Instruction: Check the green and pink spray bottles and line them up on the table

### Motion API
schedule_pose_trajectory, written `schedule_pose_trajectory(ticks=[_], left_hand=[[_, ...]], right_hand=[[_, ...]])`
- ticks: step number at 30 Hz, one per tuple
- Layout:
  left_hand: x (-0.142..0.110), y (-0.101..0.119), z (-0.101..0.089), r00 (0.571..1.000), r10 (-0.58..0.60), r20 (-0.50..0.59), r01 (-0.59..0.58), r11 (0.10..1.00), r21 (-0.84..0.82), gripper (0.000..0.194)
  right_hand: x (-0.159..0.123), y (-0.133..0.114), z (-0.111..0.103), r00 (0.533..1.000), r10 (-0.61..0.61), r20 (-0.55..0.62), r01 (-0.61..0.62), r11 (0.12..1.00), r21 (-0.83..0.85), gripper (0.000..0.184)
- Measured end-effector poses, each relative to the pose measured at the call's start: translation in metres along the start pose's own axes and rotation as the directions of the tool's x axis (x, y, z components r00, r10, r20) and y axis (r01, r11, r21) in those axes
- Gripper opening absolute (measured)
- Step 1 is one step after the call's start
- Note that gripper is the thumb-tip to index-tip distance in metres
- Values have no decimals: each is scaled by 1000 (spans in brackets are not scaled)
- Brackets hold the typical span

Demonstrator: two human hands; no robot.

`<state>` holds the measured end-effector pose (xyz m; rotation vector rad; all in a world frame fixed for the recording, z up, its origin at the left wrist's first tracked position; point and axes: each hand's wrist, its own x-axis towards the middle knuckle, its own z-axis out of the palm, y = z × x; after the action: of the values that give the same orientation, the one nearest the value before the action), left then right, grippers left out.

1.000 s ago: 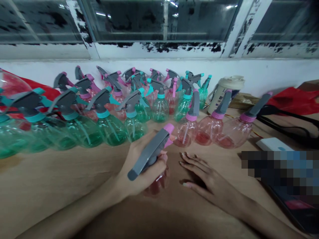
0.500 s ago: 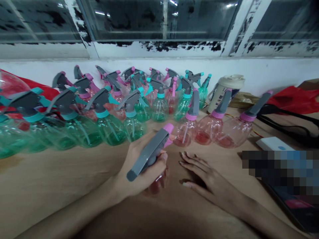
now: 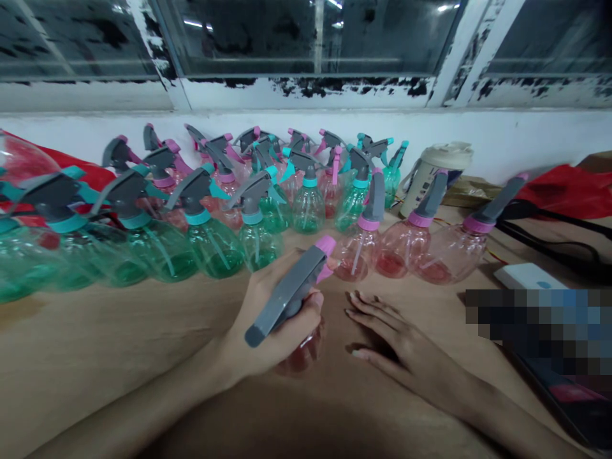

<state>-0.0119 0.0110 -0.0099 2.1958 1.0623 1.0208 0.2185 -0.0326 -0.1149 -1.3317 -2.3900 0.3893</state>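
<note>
Bottles in crowded rows along the far side of the table, mostly with grey spray heads. In front on the left, green bottles with turquoise collars, out to the edge of view; behind, a mixed cluster of pink and green near the white wall. Right of centre, three pink bottles side by side, levers raised. Front rows just beyond the left hand, hemming in the far side. Farther right, a pale lidded cup by the wall, a crumpled red bag, black straps and a small white box; below that, a dark flat device, partly covered by a pixelated patch. Above, a window in a frame with peeling paint.

Dark lettering on the cup, too blurred to read; bluish mark on the white box, also unreadable.

Left hand in from the lower left, fingers wrapped round a pink spray bottle at mid-table, just in front of the rows. Grey lever slanting back over the hand, pink nozzle aimed away and rightward; impossible to tell whether the base bears on the table. Right hand beside that bottle, apart from it, palm down on the tabletop, fingers loose, spread and released.
</note>
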Motion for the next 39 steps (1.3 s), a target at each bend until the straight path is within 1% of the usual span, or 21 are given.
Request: schedule_pose_trajectory(ticks=[4, 6, 10, 13, 16, 19, 21, 24, 27, 30, 32, 36, 37, 39], left_hand=[[2, 2, -1, 999, 43, 15, -43, 999, -9, 12], [2, 2, -2, 999, 45, 10, -45, 999, -10, 14], [0, -1, -5, 998, 7, 58, -6, 1000, -5, 13], [-3, -3, -6, 999, -26, 44, 26, 1000, -3, 9], [-3, -3, -5, 998, -55, 35, 55, 998, -11, 16], [0, -1, -3, 1000, 4, 10, -3, 999, -40, 25], [1, -2, -2, 999, 47, -16, -47, 998, -48, 27], [0, -3, 1, 999, 47, -16, -48, 998, -40, 25], [-2, -4, 3, 1000, -21, -22, 20, 998, -56, 24], [-2, -3, 5, 998, -54, -30, 52, 995, -84, 22], [-2, -3, 6, 998, -41, -42, 38, 997, -66, 17], [-1, -2, 8, 995, -16, -101, 11, 999, -47, 12], [-1, -2, 9, 994, -9, -105, 4, 999, -54, 10], [-3, -2, 9, 994, 0, -112, -6, 998, -57, 7]], right_hand=[[0, 0, -1, 1000, -3, -1, 3, 1000, -3, 51], [0, -1, -1, 1000, -7, -4, 7, 1000, 9, 51], [0, -2, -2, 1000, 4, -17, -4, 999, 35, 53], [0, -2, -2, 1000, 8, -11, -8, 1000, 28, 53], [1, -1, -1, 1000, 5, -12, -4, 999, 32, 53], [1, -1, -2, 1000, -6, -10, 7, 999, 37, 55], [0, -2, -2, 1000, -10, -10, 10, 999, 36, 57], [-1, -4, -2, 999, 4, -46, -2, 999, 50, 64], [-2, -8, -2, 993, 31, -115, -20, 995, 93, 66], [-1, -18, 0, 987, 48, -155, -21, 985, 173, 66], [1, -29, 1, 985, 56, -165, -17, 973, 229, 67], [12, -58, -1, 978, 84, -189, -18, 944, 328, 71], [17, -65, -2, 978, 92, -186, -23, 940, 341, 72], [27, -80, -3, 968, 125, -218, -49, 944, 327, 76]])
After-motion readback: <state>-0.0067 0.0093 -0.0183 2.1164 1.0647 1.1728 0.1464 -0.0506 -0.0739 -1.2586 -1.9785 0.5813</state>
